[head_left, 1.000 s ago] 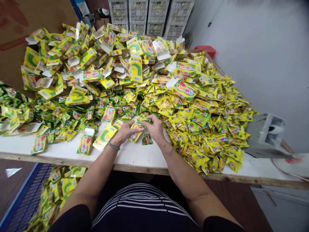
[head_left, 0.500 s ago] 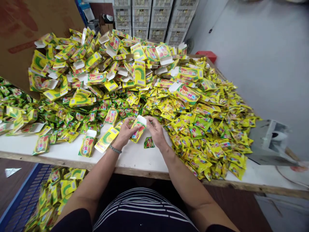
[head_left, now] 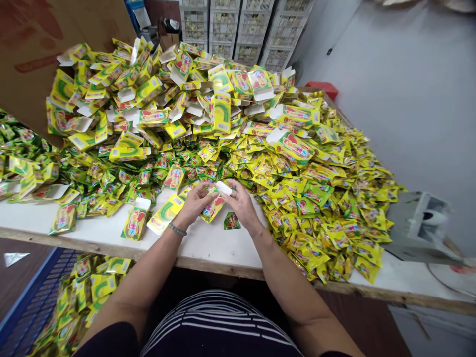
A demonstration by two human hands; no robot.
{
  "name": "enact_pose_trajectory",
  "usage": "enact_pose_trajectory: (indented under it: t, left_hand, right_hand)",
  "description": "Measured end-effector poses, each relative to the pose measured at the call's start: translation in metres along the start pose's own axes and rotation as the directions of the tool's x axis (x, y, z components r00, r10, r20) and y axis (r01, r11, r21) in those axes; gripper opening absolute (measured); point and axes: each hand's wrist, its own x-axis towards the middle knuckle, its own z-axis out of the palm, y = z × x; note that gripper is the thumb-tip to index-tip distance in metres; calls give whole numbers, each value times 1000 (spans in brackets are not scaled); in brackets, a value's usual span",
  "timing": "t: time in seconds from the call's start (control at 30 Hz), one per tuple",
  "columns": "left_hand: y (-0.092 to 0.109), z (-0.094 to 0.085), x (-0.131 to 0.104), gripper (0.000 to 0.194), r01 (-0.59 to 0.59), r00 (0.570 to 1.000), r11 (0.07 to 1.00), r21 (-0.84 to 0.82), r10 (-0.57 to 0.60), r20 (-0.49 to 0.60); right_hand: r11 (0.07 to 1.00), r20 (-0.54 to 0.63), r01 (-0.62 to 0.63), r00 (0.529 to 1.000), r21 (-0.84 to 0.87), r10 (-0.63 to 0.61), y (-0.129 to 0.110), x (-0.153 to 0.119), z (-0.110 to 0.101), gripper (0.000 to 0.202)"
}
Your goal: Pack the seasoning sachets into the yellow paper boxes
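My left hand [head_left: 195, 203] is closed round a small yellow and green candy box [head_left: 211, 212], held tilted just above the white tabletop. The fingers of my right hand [head_left: 241, 204] pinch at the top of the same box, by its white end flap [head_left: 223, 188]. Under my right hand lies a single green candy packet [head_left: 232, 221]. Left of my left wrist, a yellow box [head_left: 163, 213] lies flat, and another box with its white flap up [head_left: 136, 220] rests beside it.
A big heap of boxes [head_left: 148, 99] covers the back of the table. Yellow packets [head_left: 316, 218] are piled to the right, beside a grey metal device [head_left: 418, 228]. A blue basket [head_left: 35, 297] of filled boxes stands low at the left. Stacked white crates [head_left: 223, 25] stand behind.
The white flap at the box's top has folded down from upright, and my right fingers have moved in against it. The view has shifted slightly.
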Motion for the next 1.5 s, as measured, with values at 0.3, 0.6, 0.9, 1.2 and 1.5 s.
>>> enact_pose_trajectory:
  t: [0.3,0.6,0.9,1.2,1.5]
  left_hand:
    - [1,4,-2,52,-30,997,998,-52,26,-74]
    - [4,2,-1,42,-20,999,998,-54,18,-35]
    - [5,-3,-2,39,-21,999,993,-118,16,-42]
    - [4,-9,-2,40,-14,996,984,-176,-1,-84]
    - [38,-12,-27,41,61,998,991,120,-58,-29]
  right_hand:
    - [976,-61,83,993,-203,-98,-4,-3,2,25]
    - [980,-55,-123,990,157,132,2,2,-2,29]
    - [993,46,-66,997,96,62,2,1,-11,22]
    - [843,73,378,922,-381,-381,-12,-19,9,28]
    - [867,87,159,987,-472,-134,-15,-14,-1,37]
